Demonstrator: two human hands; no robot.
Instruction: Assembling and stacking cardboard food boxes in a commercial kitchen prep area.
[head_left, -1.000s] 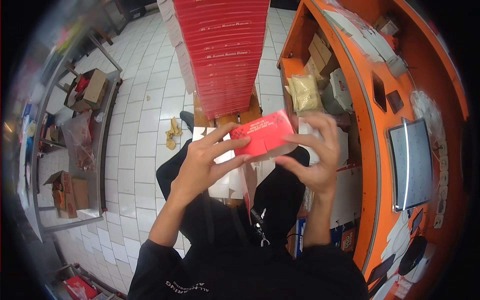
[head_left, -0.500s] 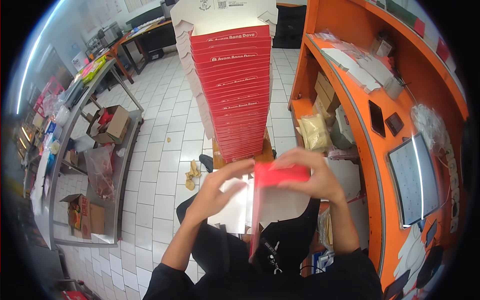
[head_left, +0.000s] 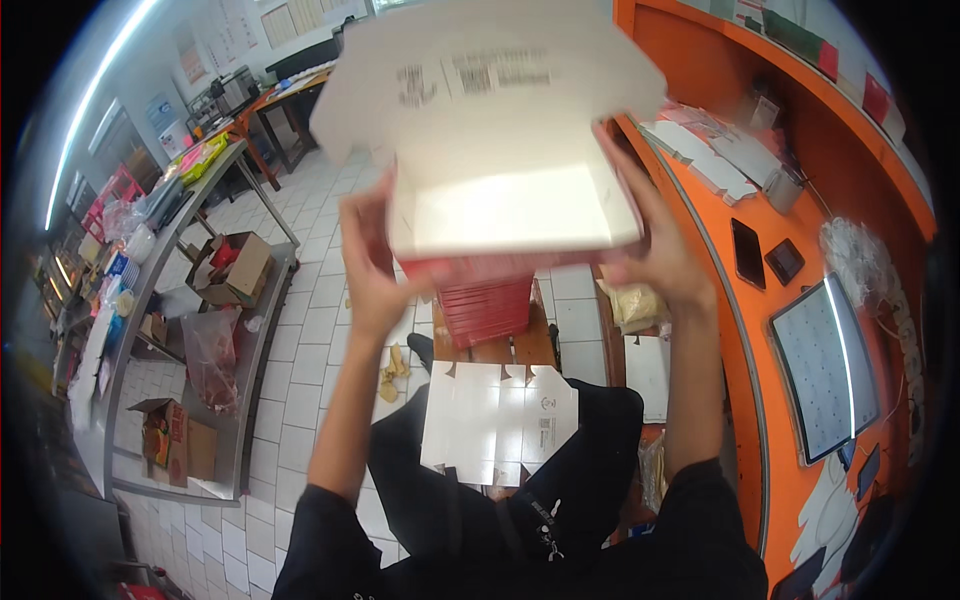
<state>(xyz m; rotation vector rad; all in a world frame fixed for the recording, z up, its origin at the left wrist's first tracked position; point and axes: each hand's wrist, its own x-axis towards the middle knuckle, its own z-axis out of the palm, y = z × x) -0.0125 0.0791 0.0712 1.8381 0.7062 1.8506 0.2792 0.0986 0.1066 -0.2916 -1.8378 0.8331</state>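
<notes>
My left hand (head_left: 368, 270) and my right hand (head_left: 668, 255) grip the two sides of a folded cardboard box (head_left: 510, 215), white inside and red outside. Its wide lid stands up at the back, slightly blurred, with dark print on it. The box is raised in front of me and hides the upper part of a stack of red boxes (head_left: 485, 315). That stack rests on a brown wooden stool (head_left: 480, 354). A flat, unfolded white box blank (head_left: 470, 425) lies across my lap.
An orange counter (head_left: 725, 300) on my right holds a phone (head_left: 748, 252), a tablet (head_left: 825, 365) and a grey mug (head_left: 782, 188). To the left, a metal shelf rack (head_left: 255, 390) carries open cartons (head_left: 235, 270) and plastic bags. Brownish scraps (head_left: 393, 375) lie on the tiled floor.
Both hands have moved up and forward from above my lap, carrying the box to the stack. Its open white inside now faces me. The blank on my lap is more fully uncovered.
</notes>
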